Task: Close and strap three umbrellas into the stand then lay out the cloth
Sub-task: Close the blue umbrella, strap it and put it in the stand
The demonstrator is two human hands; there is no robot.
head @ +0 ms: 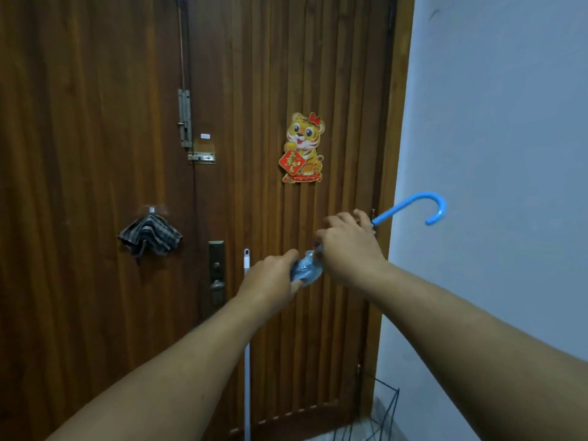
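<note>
a brown wooden door [95, 186] fills the left and centre of the frame. a tiger sticker [304, 148] sits just right of centre, metal bolts [185, 118] upper left of it, a dark lock plate [217, 272] below. a white pole [247, 345] leans at lower centre. a pale wall [496, 122] fills the right.

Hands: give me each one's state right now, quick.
Left hand: grips the bunched canopy of the blue umbrella.
Right hand: fingers curled round the umbrella's shaft, below the hooked handle.
</note>
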